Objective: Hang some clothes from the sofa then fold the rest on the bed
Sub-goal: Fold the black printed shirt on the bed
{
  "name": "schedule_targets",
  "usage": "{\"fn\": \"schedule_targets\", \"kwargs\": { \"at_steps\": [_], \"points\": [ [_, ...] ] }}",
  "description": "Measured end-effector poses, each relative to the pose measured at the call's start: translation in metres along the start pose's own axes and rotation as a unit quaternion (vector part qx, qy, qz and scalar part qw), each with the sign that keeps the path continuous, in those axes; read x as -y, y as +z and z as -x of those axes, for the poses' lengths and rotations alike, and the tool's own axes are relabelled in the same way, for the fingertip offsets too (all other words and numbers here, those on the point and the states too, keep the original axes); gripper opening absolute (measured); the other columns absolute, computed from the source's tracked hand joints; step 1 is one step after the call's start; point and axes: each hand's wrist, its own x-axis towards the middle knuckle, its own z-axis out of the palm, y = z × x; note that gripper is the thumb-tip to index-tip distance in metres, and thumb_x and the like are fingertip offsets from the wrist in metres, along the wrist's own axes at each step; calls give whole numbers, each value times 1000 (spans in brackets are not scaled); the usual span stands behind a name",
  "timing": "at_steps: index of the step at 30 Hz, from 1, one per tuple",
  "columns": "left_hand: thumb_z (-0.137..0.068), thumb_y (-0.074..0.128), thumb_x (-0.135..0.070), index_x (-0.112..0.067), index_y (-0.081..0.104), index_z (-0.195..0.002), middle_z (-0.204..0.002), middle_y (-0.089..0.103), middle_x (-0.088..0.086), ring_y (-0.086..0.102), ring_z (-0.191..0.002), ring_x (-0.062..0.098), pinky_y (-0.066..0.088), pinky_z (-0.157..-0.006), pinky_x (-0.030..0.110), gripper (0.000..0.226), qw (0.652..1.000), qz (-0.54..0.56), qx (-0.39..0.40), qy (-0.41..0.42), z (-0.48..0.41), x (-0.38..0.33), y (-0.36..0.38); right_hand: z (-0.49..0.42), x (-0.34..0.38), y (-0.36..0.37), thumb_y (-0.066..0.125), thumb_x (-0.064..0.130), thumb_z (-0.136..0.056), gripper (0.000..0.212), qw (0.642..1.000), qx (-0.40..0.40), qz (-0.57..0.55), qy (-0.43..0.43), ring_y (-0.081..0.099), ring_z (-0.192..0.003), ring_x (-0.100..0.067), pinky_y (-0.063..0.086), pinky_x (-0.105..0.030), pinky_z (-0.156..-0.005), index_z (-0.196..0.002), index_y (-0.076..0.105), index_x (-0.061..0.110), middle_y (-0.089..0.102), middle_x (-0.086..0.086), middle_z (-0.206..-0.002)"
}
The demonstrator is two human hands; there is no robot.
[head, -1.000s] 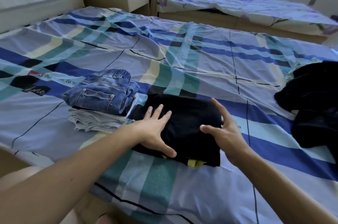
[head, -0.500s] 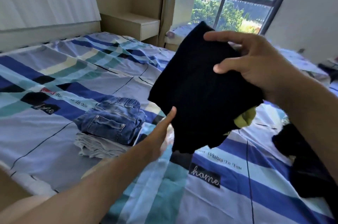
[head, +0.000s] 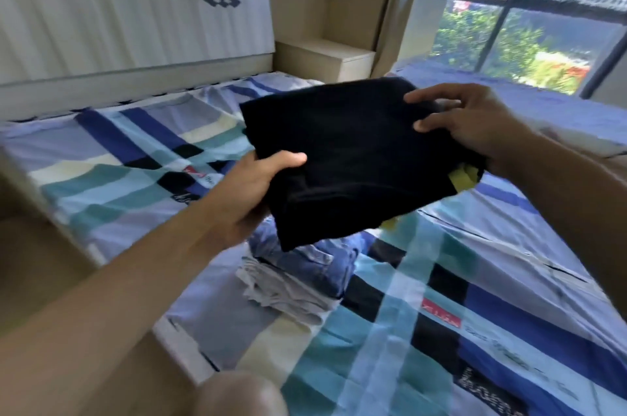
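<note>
The folded black garment [head: 356, 157] is off the bed [head: 492, 280], carried nearly flat in the air between both hands. The left grip [head: 252, 191] pinches its 9 o'clock edge, thumb on top and fingers beneath. The right grip [head: 475, 125] is curled round the 3 o'clock corner. Below it, toward 6 o'clock, folded jeans [head: 305, 263] sit on a folded pale grey garment [head: 288, 300], likely the pile it is meant for.

The near edge sags loose and a yellow bit [head: 464, 174] pokes out at 4 o'clock, so I judge that a tilt or a one-sided release could open the fold. The pile lies close to the bed's 8 o'clock edge, and an off-centre landing could tip it that way.

Nothing stands between garment and pile. The headboard [head: 135, 8] at 10 o'clock, nightstand [head: 325, 57] at 12 and window [head: 509, 28] at 1 are well apart.
</note>
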Motion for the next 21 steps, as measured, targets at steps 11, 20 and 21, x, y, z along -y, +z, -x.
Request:
{"fn": "schedule_targets", "kwargs": {
  "at_steps": [11,20,21],
  "points": [
    [-96,61,-16,-17,66,-119,-92,75,0,70,-63,10,50,-47,18,24,967,45,-248,-32,-26,31,-162,-141,-3,242,73,5,-87,33,974,151,153,-69,62,-104,-12,48,-16,-75,-114,75,23,66,0,-114],
    [-77,86,-19,1,53,-133,-129,63,21,65,-109,33,53,-91,41,68,881,-211,-410,-108,-33,99,-224,-111,-89,357,49,64,-96,78,813,391,431,-26,39,-143,-32,31,-42,-117,-151,41,9,42,-13,-156],
    [-75,87,-26,-2,41,-145,-141,52,20,55,-125,34,47,-102,44,87,828,-342,-439,-63,-31,90,-227,-110,-91,362,48,69,-93,87,807,392,441,-19,33,-147,-34,28,-46,-118,-154,34,9,34,-14,-160]
  ]
}}
